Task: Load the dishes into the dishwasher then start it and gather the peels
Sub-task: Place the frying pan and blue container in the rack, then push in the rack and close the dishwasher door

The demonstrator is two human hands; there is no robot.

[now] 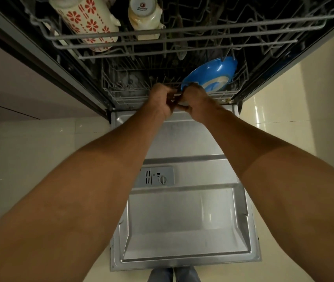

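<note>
Hands: your left hand [160, 98] and right hand [195, 100] meet at the front rail of the lower rack [121, 94]; the fingers of both are curled in toward each other around something small and dark between them; what it is I cannot tell, it may be a utensil or a part of the rack itself.

Blue plate [210, 75]: it stands on edge in the lower rack, just beyond and to the right of your right hand; its rim sits close to those knuckles, touching or not I cannot say; your right hand is the nearer one.

Plate direction: its long axis runs from lower left to upper right in the head view; the underside with its pale foot ring faces you and the door; the hollow side faces into the machine.

Upper rack [182, 39]: it is pulled out over your hands; a floral mug [88, 19] and a cream mug [144, 17] lie in it on the left.

Door [182, 210]: it lies folded down flat under your forearms; the detergent dispenser [157, 176] shows closed.

Step, as I judge it: you are settling an item at the front of the lower rack; loading is partly done; starting the machine and gathering the peels are not yet done.

Next move calls for: keep the right wrist clear of the plate rim as you let go; a knock there could tip it off its tines.
</note>
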